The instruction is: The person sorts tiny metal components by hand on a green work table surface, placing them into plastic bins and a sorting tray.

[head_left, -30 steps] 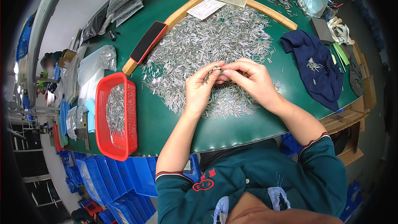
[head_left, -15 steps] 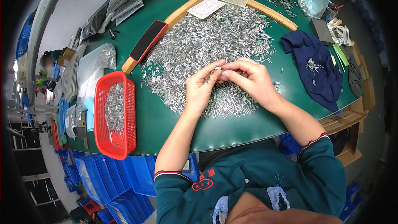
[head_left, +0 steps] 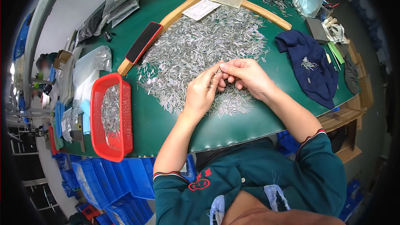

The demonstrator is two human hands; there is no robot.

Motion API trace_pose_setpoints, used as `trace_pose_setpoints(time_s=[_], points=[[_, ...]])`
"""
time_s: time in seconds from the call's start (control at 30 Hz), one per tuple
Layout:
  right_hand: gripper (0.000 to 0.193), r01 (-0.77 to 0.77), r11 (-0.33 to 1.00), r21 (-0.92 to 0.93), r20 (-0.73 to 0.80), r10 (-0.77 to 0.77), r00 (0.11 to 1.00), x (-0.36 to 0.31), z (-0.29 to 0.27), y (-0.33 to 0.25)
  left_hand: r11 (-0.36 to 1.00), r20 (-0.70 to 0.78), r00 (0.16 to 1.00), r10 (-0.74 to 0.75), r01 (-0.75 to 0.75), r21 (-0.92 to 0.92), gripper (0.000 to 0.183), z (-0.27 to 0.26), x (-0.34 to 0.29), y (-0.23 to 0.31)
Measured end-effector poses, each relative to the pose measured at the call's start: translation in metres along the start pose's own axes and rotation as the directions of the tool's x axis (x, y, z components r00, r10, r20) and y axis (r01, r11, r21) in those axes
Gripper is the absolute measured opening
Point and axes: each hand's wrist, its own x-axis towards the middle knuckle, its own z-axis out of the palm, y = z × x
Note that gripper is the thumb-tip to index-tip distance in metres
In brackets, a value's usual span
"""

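Both hands meet above the front part of a heap (head_left: 200, 46) of slender metal pins (head_left: 215, 75). The left hand (head_left: 201, 93) is raised with its fingers directed away from the body; its thumb and fingers grasp a small bunch of the pins. The right hand (head_left: 250, 77) approaches from the opposite side, thumb extended to the left fingertips and the other fingers curled beneath. Whether the right hand grips a pin cannot be told. The two forearms (head_left: 173, 148) converge from the front edge of the green table (head_left: 225, 130).

Count: one main heap, spread over the table; two wooden strips (head_left: 271, 16), angled along its far side; two paper slips (head_left: 201, 9), at the far end of the heap; one black pad with a red frame (head_left: 143, 42), on the left strip; one red basket (head_left: 128, 118), left of the heap, containing further pins; one navy cloth (head_left: 312, 81), to the right, with a few pins on it. Individual pins are too numerous to count.

The fingers conceal part of the held bunch. The pins in hand appear to lie roughly parallel, though they are small in this view. The blue bins (head_left: 89, 183) below the table overlap and are partly hidden by its edge; their number cannot be established.
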Motion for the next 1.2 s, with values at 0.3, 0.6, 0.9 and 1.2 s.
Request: trace_pose_setpoints(time_s=[0.3, 0.6, 0.9, 1.2], points=[[0.017, -0.459, 0.612, 0.644, 0.411, 0.229, 0.882, 0.011, -0.013, 0.014, 1.0, -0.003, 1.0, 0.017, -0.017, 0.002, 0.028, -0.001, -0.001, 0.001], [0.025, -0.616, 0.462, 0.638, 0.616, 0.174, 0.768, 0.014, -0.017, 0.018, 0.881, -0.065, 0.937, 0.342, -0.296, 0.37, 0.03, -0.002, -0.002, 0.0], [0.024, -0.625, 0.503, 0.597, 0.664, 0.128, 0.737, 0.017, -0.02, 0.019, 0.77, -0.047, 0.863, 0.504, -0.423, 0.478, 0.037, -0.003, 0.0, 0.0], [0.019, -0.405, 0.75, 0.522, 0.462, 0.151, 0.874, 0.012, -0.018, 0.009, 0.736, -0.005, 0.866, 0.499, -0.422, 0.529, 0.038, -0.006, 0.002, -0.006]])
